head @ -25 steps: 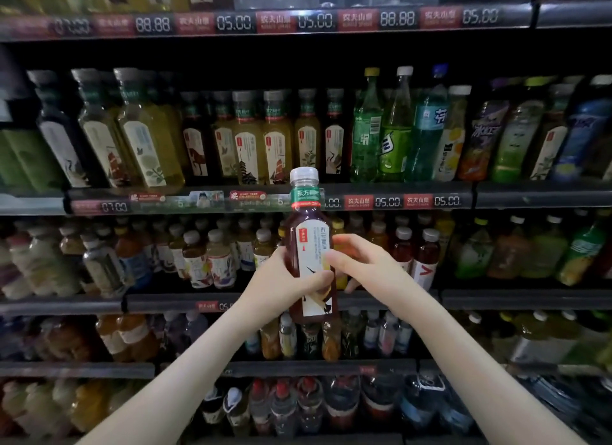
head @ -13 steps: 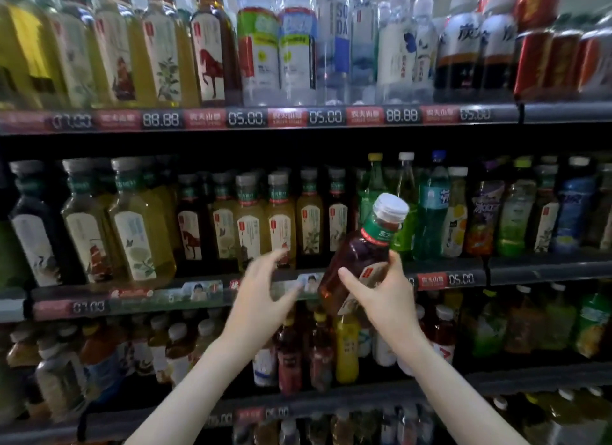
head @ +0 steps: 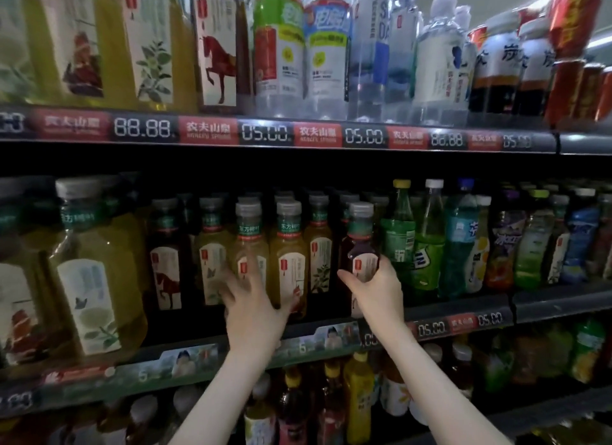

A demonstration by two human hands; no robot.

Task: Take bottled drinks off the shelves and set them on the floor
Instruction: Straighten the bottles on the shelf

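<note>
My right hand (head: 377,287) grips a dark tea bottle (head: 361,245) with a grey cap and green neck band, held upright at the middle shelf (head: 463,323) among the row of tea bottles. My left hand (head: 251,298) is spread with straight fingers against two yellow tea bottles (head: 288,262) just left of it, blurred by motion. Whether the dark bottle's base stands on the shelf is hidden by my hand.
Green soda bottles (head: 414,245) stand right of the dark bottle. Large yellow tea bottles (head: 96,279) fill the shelf's left end. The upper shelf (head: 298,136) carries tea, water bottles and red cans (head: 576,63). More bottles (head: 357,398) fill the shelf below.
My right hand has carried the dark bottle from a tilted pose in front of the shelves into the middle shelf row, upright. My left hand has reached forward onto the yellow bottles. The view has risen.
</note>
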